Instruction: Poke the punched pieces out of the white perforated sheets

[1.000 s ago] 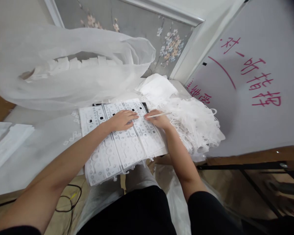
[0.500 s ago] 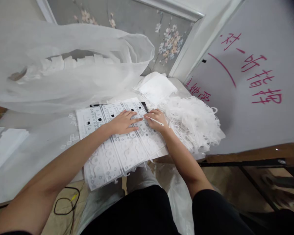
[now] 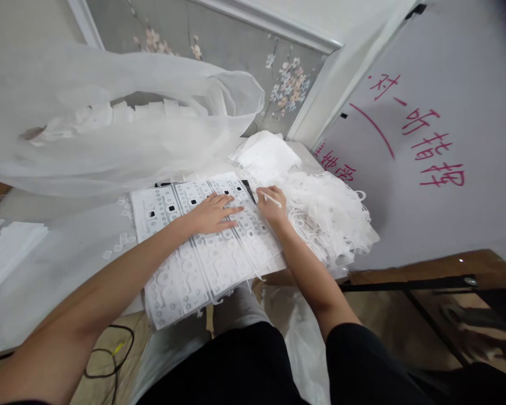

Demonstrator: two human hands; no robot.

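A white sheet (image 3: 223,261) with rows of grey curved shapes and small circles lies before me, its near end hanging over the table edge. Several small square openings in it show black. My left hand (image 3: 215,215) rests flat on the sheet with fingers spread. By the sheet's right edge, my right hand (image 3: 272,205) is closed around a thin white stick (image 3: 271,199); its tip is not clearly visible. Part of a black surface (image 3: 249,192) shows from under the sheet beside that hand. Small clear square pieces (image 3: 120,242) are scattered left of the sheet.
A heap of white stringy scrap (image 3: 329,216) sits to the right, with folded white sheets (image 3: 267,154) behind it. A large translucent bag (image 3: 152,140) holding white pieces spreads across the back. A whiteboard (image 3: 425,225) with red writing stands at right.
My right hand has moved a little right and away from the left hand, toward the sheet's edge, still with the stick. The left hand stays in place. The camera view has shifted slightly.
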